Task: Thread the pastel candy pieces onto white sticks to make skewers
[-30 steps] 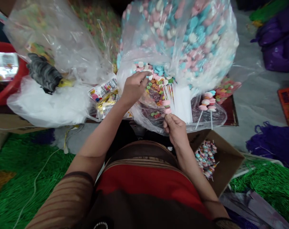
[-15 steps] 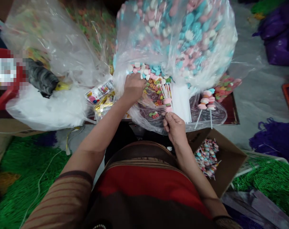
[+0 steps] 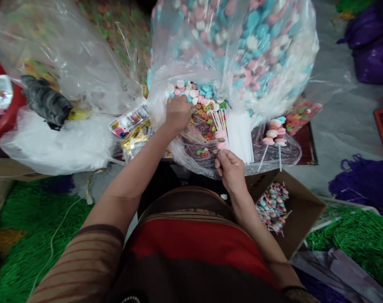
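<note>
My left hand (image 3: 179,112) is at the mouth of the clear bag, over pink, white and blue candies (image 3: 196,92); its fingers are bent down and what they hold, if anything, is hidden. Ring-shaped candies (image 3: 207,122) lie just to its right. My right hand (image 3: 230,167) is closed on a candy skewer (image 3: 221,139), which stands upright with pink pieces and a green one on it. White sticks (image 3: 240,136) lie beside the skewer. Two finished-looking candy skewers (image 3: 275,132) rest on the plastic further right.
A large bag of candies (image 3: 257,46) fills the back. An open cardboard box (image 3: 300,210) with wrapped skewers stands at the lower right. At the left are a white plastic bag (image 3: 59,143), a red basin (image 3: 13,107) and a person's grey sleeve (image 3: 46,99).
The view has shifted slightly. My left hand remains at the candies with its fingers still bent, and my right hand still holds the skewer. The grey sleeve at the left has moved slightly left.
</note>
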`<state>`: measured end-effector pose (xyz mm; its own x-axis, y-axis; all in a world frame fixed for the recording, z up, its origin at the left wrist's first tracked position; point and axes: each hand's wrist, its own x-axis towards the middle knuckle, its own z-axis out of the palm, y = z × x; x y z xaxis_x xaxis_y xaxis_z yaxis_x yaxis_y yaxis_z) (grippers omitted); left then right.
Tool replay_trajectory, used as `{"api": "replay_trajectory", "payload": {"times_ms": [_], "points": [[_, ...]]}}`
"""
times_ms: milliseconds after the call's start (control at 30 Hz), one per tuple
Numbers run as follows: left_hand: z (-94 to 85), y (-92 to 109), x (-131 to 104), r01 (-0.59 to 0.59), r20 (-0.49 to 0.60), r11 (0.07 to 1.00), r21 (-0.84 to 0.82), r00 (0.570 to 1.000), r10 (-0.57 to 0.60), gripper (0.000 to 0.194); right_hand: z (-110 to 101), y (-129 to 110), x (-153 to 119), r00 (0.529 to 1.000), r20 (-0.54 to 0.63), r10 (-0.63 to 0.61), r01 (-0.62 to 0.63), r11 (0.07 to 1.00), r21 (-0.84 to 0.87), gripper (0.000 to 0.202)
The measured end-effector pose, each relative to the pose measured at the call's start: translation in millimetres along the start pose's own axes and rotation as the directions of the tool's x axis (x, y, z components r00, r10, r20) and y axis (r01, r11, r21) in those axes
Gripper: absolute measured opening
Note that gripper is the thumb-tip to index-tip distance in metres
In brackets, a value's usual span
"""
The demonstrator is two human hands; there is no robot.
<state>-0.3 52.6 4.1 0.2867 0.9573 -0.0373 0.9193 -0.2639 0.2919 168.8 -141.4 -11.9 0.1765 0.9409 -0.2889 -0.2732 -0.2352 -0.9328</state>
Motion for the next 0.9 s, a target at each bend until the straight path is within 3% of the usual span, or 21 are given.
{"api": "replay_trajectory", "payload": {"times_ms": [167,333,433,500,567,667,767,900], "points": [[9.9,1.1,6.0,-0.037,-0.013,0.999,-0.028,0.999,0.037,0.025,0.7,-0.7,-0.6,1.0,0.002,0.003,-0.003,1.0,-0.012,0.048],[11.8,1.1,-8.9,-0.1,-0.113,0.99,-0.098,0.99,0.088,0.019,0.1,-1.7,0.4,1.0,0.008,0.012,-0.011,1.0,-0.029,0.049],[7.8,2.5,-22.0,-0.086,-0.18,0.96,-0.265,0.983,0.039,0.015,-2.1,-5.8,-1.2,0.998,0.043,0.038,-0.035,0.997,-0.073,0.048],[4.9,4.6,-31.4,-0.075,-0.176,0.867,-0.493,0.984,-0.015,0.015,-2.8,-10.4,-3.9,0.996,0.07,0.058,-0.049,0.992,-0.12,0.047],[3.4,7.7,-40.8,-0.069,-0.141,0.714,-0.697,0.989,-0.042,0.015,-1.7,-16.0,-6.9,0.993,0.102,0.054,-0.038,0.987,-0.158,0.047],[4.2,13.4,-52.6,-0.078,-0.115,0.548,-0.833,0.993,-0.033,0.013,2.6,-23.8,-9.6,0.989,0.145,-0.004,0.035,0.978,-0.208,0.047],[6.8,18.0,-59.5,-0.076,-0.108,0.482,-0.873,0.993,-0.039,0.011,6.7,-28.9,-10.1,0.989,0.144,-0.043,0.079,0.963,-0.257,0.047],[9.1,21.0,-63.8,-0.081,-0.116,0.476,-0.876,0.992,-0.046,0.01,8.0,-31.1,-11.2,0.99,0.131,-0.05,0.084,0.959,-0.269,0.043]]}}
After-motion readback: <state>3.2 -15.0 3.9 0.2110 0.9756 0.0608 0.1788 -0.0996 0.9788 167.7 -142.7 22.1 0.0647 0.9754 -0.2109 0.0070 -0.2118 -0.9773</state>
